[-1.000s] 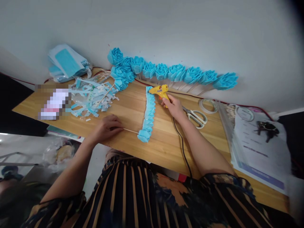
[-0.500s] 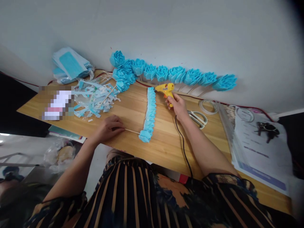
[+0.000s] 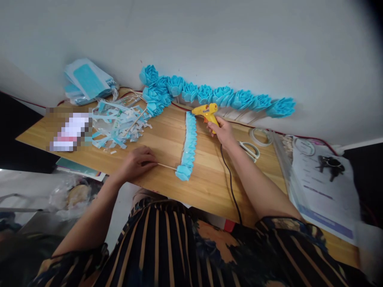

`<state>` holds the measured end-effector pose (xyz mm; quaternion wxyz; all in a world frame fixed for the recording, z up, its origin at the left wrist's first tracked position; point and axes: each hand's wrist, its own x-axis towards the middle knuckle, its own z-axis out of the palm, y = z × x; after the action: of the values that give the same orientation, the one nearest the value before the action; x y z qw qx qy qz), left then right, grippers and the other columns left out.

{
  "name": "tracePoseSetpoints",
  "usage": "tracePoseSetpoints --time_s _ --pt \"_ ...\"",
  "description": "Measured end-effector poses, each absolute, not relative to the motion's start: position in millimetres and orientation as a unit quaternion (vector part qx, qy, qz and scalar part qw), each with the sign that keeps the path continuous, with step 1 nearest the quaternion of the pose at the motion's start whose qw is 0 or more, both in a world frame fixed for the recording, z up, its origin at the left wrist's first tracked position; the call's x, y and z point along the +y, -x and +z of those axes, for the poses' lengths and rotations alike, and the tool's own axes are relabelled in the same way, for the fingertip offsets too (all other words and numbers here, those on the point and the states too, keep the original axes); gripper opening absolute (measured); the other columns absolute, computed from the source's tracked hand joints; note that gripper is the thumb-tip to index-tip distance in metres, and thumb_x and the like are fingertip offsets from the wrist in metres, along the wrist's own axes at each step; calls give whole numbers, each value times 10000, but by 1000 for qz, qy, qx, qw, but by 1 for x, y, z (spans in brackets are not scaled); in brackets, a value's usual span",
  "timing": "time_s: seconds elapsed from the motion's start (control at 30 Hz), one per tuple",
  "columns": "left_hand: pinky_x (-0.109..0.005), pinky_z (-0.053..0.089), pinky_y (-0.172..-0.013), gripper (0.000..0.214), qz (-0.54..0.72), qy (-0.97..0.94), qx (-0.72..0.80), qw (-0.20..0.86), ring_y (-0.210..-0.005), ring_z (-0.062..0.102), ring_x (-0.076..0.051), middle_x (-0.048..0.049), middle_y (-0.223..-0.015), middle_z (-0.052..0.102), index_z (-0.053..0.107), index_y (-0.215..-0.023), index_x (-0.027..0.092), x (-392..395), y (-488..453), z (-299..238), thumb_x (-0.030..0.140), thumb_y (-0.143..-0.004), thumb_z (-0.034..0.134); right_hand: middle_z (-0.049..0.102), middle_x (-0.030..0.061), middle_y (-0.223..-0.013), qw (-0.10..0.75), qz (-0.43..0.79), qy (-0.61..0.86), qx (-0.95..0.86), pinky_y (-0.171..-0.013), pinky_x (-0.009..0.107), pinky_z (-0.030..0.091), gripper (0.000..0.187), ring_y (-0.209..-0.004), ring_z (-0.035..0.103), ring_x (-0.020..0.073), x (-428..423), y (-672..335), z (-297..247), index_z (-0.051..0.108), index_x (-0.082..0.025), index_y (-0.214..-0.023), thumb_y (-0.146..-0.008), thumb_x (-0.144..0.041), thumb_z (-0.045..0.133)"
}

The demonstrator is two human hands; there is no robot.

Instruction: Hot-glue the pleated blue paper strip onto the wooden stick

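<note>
My right hand [image 3: 221, 129] is closed around the handle of a yellow hot glue gun [image 3: 206, 110]. The gun's nozzle is at the far end of a pleated light-blue strip [image 3: 189, 141] lying lengthwise on the table. My left hand [image 3: 139, 162] pinches a thin wooden stick [image 3: 167, 166] near the table's front edge. At the stick's other end, a small blue roll of petals [image 3: 183, 172] joins the near end of the strip. From the glue gun a black cord [image 3: 229, 175] runs down over the table edge.
Several blue flowers on sticks [image 3: 221, 95] line the wall. Blue and white scraps [image 3: 119, 123] lie at left, near a stack of face masks [image 3: 89, 81] and a blurred-out phone [image 3: 70, 131]. Scissors [image 3: 250, 150], a tape roll [image 3: 261, 136] and keys [image 3: 330, 165] on papers [image 3: 323, 195] lie at right.
The glue gun's nozzle has shifted slightly left, onto the strip's far end. My left hand keeps its hold on the stick. The camera view has shifted a little.
</note>
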<state>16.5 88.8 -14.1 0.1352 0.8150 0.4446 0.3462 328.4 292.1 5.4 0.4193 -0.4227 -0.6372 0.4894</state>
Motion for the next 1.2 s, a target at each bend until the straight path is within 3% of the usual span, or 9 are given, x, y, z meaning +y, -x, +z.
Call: tracePoseSetpoints --time_s 0.33,0.7,1.0,1.2 --pt "-301 482 -710 248 343 -812 452 139 -795 640 -177 -69 -846 688 768 -875 187 89 -16 -15 335 -1017 628 599 -22 -643 390 463 444 -661 -417 205 313 259 -512 448 104 305 -326 -13 719 -208 -898 -784 -439 706" --pt "-297 479 -698 263 348 -810 452 132 -774 638 -170 -69 -839 695 768 -857 186 89 -16 -16 345 -1016 632 629 -21 -706 396 405 441 -697 -555 231 399 251 -629 515 130 303 -327 -20 718 -200 -982 -848 -401 646" --pt "-290 477 -693 210 346 -817 444 121 -772 641 -165 -59 -836 695 766 -860 191 90 -16 -14 303 -1001 660 670 -2 -804 414 457 432 -658 -421 212 326 357 -522 447 102 299 -330 -22 706 -242 -1125 -864 -484 682" --pt "-283 487 -702 208 347 -817 444 125 -777 649 -165 -60 -844 704 772 -864 194 90 -15 -13 312 -997 664 641 -5 -763 413 417 434 -683 -539 237 398 304 -619 494 137 300 -330 -23 722 -216 -1061 -859 -433 654"
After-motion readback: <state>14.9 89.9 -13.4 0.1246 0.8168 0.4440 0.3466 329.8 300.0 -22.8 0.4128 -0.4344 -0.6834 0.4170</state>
